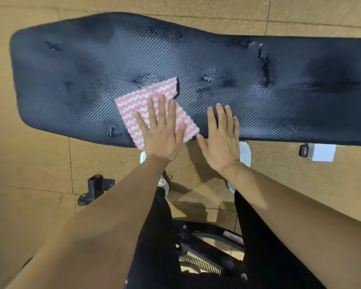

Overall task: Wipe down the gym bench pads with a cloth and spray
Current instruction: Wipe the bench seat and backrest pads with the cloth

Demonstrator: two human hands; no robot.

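Left hand [161, 134]: we've got it flat, fingers straight and spread, pressing down on the cloth [148, 97].
Right hand [221, 140]: flat as well, fingers straight and close together, lying on the near edge of the surface [196, 55], just right of the cloth, thumb tip right by its corner.
Cloth: pink-and-white zigzag, spread near the middle of the surface, its near corner reaching over the front edge.
Surface: long black pad with a woven texture, running left to right across our view.
Wet patches [209, 77]: we see shiny droplets scattered over the pad, one cluster touching the cloth's far edge, more off to the right.
Floor [40, 159]: brown tiles; our white shoes [245, 153] peek out under the near edge, and a black bracket [96, 188] lies to the left.
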